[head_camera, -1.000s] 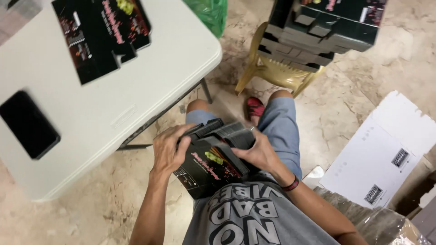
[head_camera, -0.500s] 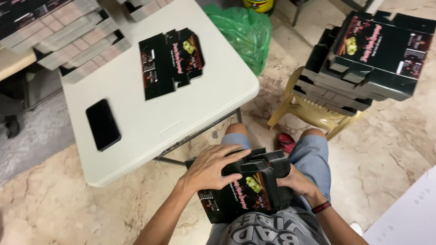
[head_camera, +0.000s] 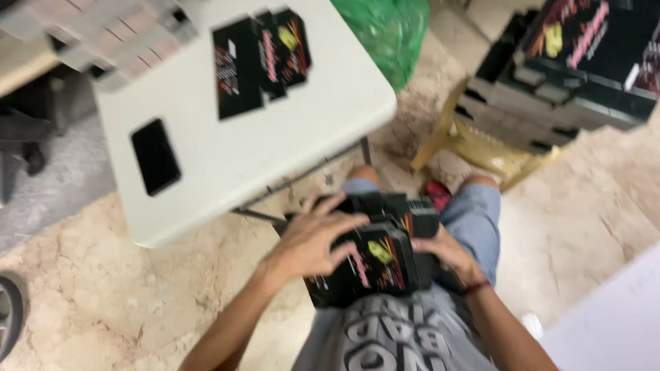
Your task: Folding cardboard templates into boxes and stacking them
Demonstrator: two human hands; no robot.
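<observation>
Black printed carton (head_camera: 375, 264), partly folded, sits in the person's lap above the grey shirt (head_camera: 395, 340), held between both hands. Left hand (head_camera: 311, 240) lies on the carton's upper left face, fingers spread and curled over its top edge, pressing on the panel. Right hand (head_camera: 447, 254) grips the carton's right side, fingers closed around the edge; a dark band shows at that wrist. The carton's open flaps point away from the body, toward the knees in blue denim shorts (head_camera: 474, 220). The frame is blurred, so the exact fold state of the flaps cannot be told. White folding table (head_camera: 323, 130) stands just ahead and to the left of the knees, apart from the carton. On it lie a flat unfolded black carton blank (head_camera: 258, 62) and, nearer the left edge, a black phone (head_camera: 155, 156) face up. Grey stacked material (head_camera: 110, 34) overlaps the table's far left corner. A green plastic bag (head_camera: 388, 31) sits on the marble floor (head_camera: 137, 295) beyond the table. To the right, a stack of assembled black cartons (head_camera: 570, 69) rests on a yellow plastic stool (head_camera: 474, 148).
</observation>
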